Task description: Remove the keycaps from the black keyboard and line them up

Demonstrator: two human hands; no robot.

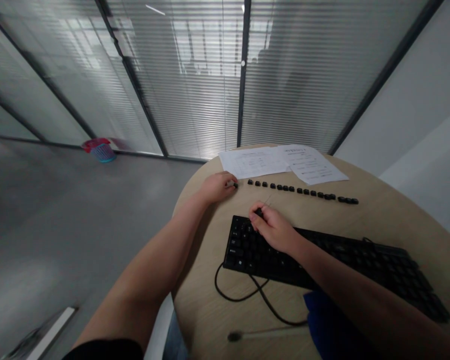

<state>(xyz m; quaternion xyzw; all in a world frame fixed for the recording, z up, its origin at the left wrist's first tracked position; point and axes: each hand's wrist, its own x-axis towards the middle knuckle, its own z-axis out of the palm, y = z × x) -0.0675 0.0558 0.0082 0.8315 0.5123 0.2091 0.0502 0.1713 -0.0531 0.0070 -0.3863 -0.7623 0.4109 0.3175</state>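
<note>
A black keyboard [337, 255] lies at a slant on the round wooden table. A row of loose black keycaps [285, 188] runs across the table behind it. At the left end of that row, my left hand [218, 187] rests on the tabletop, its fingers closed on a small black keycap [235, 185]. My right hand [273, 226] is over the upper left part of the keyboard, closed around a keycap puller [260, 213] with a dark handle and thin wires pointing away from me. The fingers partly hide the puller.
Printed paper sheets [258, 161] lie at the table's far edge. The keyboard's cable [240, 300] loops in front. A thin brush-like stick [262, 333] and a blue cloth-like item [322, 320] are nearby. A basket [102, 150] stands on the floor by the glass partition.
</note>
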